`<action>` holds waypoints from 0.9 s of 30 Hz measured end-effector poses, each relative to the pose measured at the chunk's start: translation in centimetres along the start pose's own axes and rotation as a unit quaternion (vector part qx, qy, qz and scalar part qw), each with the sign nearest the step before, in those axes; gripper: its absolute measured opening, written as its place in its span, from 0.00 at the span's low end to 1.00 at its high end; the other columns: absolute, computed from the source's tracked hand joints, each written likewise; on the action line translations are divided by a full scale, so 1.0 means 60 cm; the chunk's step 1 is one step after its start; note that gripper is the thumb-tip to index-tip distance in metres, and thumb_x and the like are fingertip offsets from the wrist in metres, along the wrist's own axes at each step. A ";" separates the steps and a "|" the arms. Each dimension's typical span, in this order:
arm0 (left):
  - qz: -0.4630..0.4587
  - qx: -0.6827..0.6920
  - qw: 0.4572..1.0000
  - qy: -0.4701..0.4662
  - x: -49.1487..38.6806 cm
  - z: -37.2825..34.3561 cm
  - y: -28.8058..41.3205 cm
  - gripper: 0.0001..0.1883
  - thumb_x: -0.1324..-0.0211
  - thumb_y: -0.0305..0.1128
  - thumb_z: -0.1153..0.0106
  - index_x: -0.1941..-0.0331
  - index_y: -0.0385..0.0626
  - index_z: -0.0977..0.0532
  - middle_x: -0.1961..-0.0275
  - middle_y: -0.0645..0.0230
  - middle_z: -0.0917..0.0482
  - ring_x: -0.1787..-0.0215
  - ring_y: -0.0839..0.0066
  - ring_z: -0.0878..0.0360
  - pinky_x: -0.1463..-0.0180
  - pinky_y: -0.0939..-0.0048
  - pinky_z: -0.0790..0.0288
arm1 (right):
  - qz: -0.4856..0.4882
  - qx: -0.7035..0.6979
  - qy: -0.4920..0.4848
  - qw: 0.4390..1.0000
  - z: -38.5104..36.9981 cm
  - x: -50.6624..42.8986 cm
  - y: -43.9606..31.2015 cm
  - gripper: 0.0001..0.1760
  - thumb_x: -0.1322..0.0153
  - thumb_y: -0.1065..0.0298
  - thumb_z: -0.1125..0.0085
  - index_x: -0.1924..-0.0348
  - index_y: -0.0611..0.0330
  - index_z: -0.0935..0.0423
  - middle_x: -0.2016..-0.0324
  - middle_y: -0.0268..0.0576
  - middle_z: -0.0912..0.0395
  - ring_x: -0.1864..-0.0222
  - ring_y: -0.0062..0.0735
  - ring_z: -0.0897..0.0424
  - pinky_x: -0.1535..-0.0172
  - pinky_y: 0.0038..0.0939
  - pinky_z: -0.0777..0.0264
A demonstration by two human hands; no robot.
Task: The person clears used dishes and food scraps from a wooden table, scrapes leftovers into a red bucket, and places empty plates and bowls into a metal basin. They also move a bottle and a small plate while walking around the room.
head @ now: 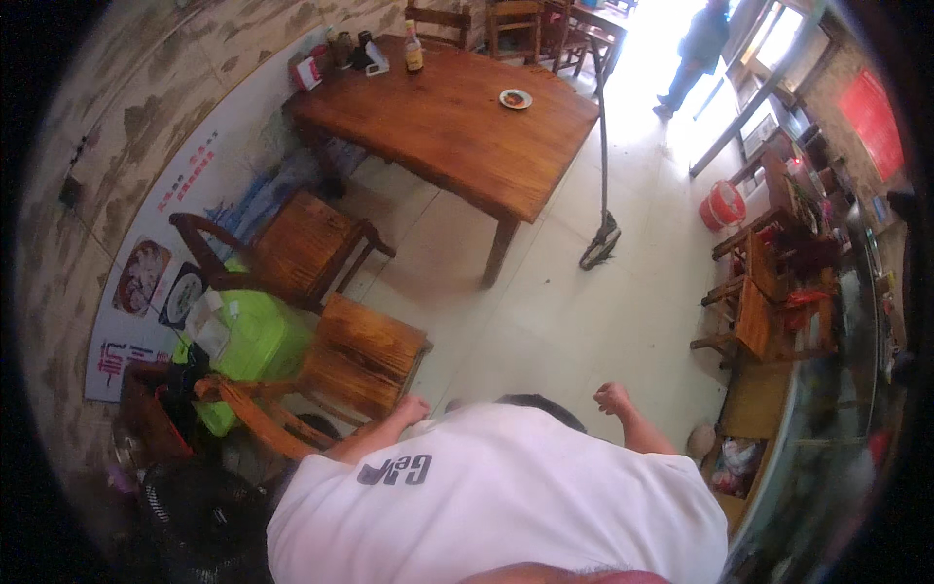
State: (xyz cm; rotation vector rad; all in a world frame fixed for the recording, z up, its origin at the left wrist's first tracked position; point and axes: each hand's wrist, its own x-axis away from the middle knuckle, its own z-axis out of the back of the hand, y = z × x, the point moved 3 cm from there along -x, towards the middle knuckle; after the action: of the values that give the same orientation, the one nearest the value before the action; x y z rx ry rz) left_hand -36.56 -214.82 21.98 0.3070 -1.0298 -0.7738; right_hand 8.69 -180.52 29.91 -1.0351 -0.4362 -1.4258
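Observation:
My left hand (413, 410) is low in the view, beside the seat of a wooden chair (368, 350); its fingers are curled, and whether it touches the chair I cannot tell. To the right of my body, my right hand (611, 398) hangs over the tiled floor with curled fingers and nothing seen in it. Ahead stands a wooden table (452, 124) bearing a small plate with food (515, 99), a bottle with a yellow label (413, 50) and a napkin holder (306, 73). A mop (603, 241) leans at the table's right corner, its head on the floor.
Another wooden chair (303, 237) and a green plastic bin (259, 336) stand at the left, with a black fan (208, 511) below. On the right are stacked wooden stools (755, 314), a red bucket (722, 206) and a glass-sided counter (839, 394). A person (697, 55) is at the bright doorway.

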 end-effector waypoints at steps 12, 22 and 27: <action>0.140 0.110 0.984 -0.026 0.033 0.060 -0.081 0.09 0.51 0.34 0.38 0.71 0.40 0.21 0.78 0.62 0.22 0.82 0.70 0.25 0.76 0.64 0.29 | 0.038 0.010 -0.023 0.999 -0.049 -0.028 -0.079 0.10 0.35 0.68 0.38 0.63 0.63 0.20 0.76 0.42 0.19 0.79 0.30 0.19 0.78 0.31 0.24; 0.018 0.075 0.994 0.077 -0.072 0.067 0.002 0.13 0.53 0.37 0.34 0.70 0.39 0.21 0.77 0.58 0.21 0.80 0.67 0.23 0.73 0.61 0.28 | 0.017 0.072 -0.054 0.996 0.076 -0.137 -0.144 0.14 0.35 0.63 0.39 0.60 0.61 0.21 0.75 0.40 0.19 0.74 0.30 0.17 0.74 0.30 0.22; 0.020 0.080 0.995 0.062 -0.125 0.111 0.153 0.16 0.55 0.40 0.33 0.68 0.38 0.21 0.73 0.59 0.19 0.71 0.67 0.21 0.65 0.62 0.27 | 0.093 0.213 -0.045 0.972 0.121 -0.279 -0.161 0.14 0.36 0.61 0.39 0.61 0.60 0.20 0.72 0.43 0.18 0.76 0.31 0.19 0.75 0.33 0.23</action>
State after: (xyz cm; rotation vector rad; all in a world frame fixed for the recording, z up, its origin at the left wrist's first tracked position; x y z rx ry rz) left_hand -40.46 -202.35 25.66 0.4647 -0.9788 -0.6285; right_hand -0.71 -163.25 23.60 -0.7693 -0.6612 -1.0588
